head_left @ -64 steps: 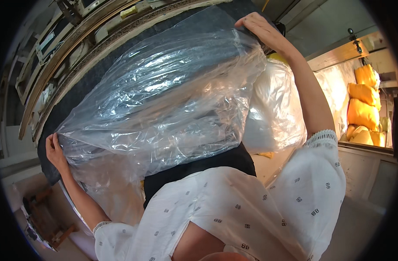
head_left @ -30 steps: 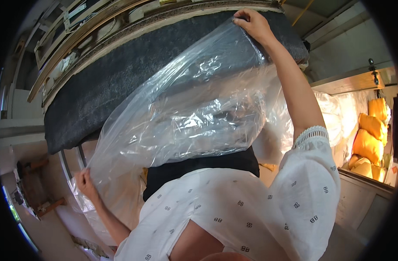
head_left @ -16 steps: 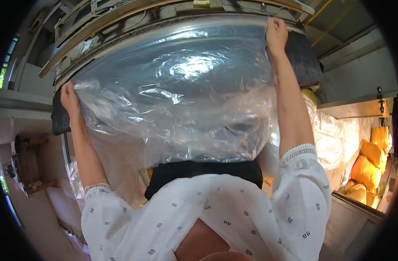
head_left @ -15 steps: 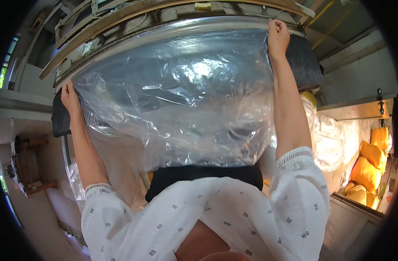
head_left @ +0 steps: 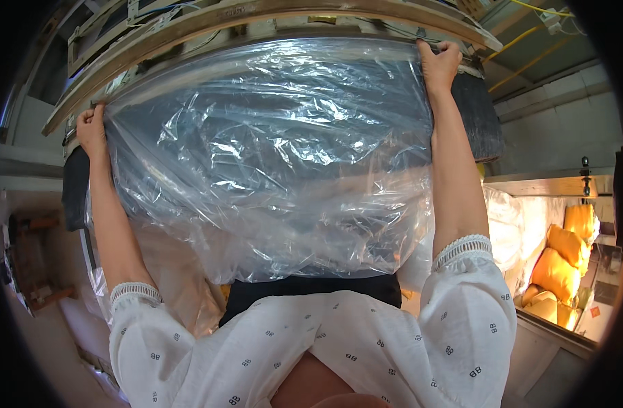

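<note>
— What's in front of you?

— A long dark cushion [head_left: 478, 122], its long axis running left to right, far from me. Over it I'm stretching a clear plastic bag [head_left: 270, 156], its open mouth hanging down toward me.

— And your hands?

— My left hand [head_left: 92, 130] is clenched on the bag's far left corner, my right hand [head_left: 439, 62] on its far right corner.

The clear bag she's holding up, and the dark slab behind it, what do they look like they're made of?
The clear bag, gripped by the left hand and right hand, looks like thin glossy plastic film: see-through, crinkled, with bright glare. The dark slab looks matte and felt- or foam-like, though the material is uncertain.
</note>
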`<state>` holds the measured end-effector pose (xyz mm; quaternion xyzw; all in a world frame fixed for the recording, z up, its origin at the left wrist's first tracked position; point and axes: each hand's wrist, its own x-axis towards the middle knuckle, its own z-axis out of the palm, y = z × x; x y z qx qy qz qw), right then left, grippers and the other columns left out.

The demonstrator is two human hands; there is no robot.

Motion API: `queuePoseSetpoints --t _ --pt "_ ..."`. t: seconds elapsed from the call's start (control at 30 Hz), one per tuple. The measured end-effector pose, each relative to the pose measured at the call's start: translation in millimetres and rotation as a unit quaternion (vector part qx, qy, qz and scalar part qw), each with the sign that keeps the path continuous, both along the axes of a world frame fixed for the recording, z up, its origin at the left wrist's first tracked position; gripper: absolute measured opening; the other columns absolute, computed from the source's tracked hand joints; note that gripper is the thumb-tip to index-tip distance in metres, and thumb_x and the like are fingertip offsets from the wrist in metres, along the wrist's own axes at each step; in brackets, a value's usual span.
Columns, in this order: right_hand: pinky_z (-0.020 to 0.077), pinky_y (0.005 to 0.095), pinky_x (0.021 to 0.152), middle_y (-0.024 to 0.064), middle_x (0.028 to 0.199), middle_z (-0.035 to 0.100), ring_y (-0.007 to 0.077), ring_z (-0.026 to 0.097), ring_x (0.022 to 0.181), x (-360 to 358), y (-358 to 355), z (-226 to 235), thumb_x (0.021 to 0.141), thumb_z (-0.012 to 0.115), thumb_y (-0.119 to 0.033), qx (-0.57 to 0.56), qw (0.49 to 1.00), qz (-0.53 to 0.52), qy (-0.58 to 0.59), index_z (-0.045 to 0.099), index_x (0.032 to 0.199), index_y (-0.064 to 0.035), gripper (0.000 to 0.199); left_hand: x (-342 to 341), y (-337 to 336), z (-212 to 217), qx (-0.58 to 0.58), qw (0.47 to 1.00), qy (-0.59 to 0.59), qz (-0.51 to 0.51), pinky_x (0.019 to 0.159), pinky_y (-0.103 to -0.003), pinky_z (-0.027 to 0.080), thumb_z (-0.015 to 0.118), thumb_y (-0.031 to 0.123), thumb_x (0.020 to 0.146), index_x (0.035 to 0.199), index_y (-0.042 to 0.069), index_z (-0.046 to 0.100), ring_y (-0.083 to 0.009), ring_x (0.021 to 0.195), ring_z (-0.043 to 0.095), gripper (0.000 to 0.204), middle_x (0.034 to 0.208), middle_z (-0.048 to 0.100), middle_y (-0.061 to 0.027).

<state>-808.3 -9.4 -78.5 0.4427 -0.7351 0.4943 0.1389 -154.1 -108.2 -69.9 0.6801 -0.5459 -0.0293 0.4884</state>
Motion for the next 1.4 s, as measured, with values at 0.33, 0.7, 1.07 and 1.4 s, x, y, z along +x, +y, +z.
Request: queuePoseSetpoints --t 0.33,0.7,1.07,1.4 --pt "0.0335 0.0412 0.087 0.0195 0.101 0.042 0.0342 0.043 0.095 -6 -5 3 0.083 0.051 -0.035 -0.079 0.988 -0.014 -0.134 0.045 0.086 0.0021 0.037 26 9 4 0.011 0.981 0.186 -0.051 0.067 -0.022 0.038 0.064 0.03 0.082 0.088 0.0 0.057 -0.0092 0.072 0.046 0.031 0.078 0.052 -0.0001" --pt "0.0368 0.0452 0.08 0.0156 0.092 0.057 0.0348 0.049 0.094 30 45 28 0.082 0.054 -0.034 0.173 0.982 -0.003 0.081 0.061 0.077 -0.005 0.031 61 31 -2 -0.089 0.987 -0.126 -0.052 0.084 -0.036 0.039 0.039 0.031 0.093 0.101 -0.002 0.056 -0.0297 0.095 0.054 0.037 0.095 0.058 -0.0191" --pt "0.0342 0.0183 0.06 -0.0075 0.075 0.05 0.0023 0.042 0.067 76 173 76 0.084 0.061 -0.027 0.179 0.799 0.394 -0.418 0.059 0.101 -0.0069 0.026 73 137 35 0.054 0.907 -0.415 0.042 0.085 -0.036 0.043 0.058 0.01 0.08 0.105 0.003 0.059 -0.028 0.094 0.057 0.026 0.098 0.06 -0.0154" --pt "0.0364 0.0162 0.053 -0.0021 0.075 0.056 0.0019 0.043 0.058 119 229 95 0.092 0.047 -0.02 0.152 0.763 0.497 -0.386 0.058 0.109 -0.0048 0.025 -337 245 127 -0.03 0.82 -0.063 -0.568 0.058 -0.021 0.04 0.064 0.009 0.08 0.105 0.006 0.061 -0.009 0.073 0.05 0.025 0.1 0.055 -0.0035"
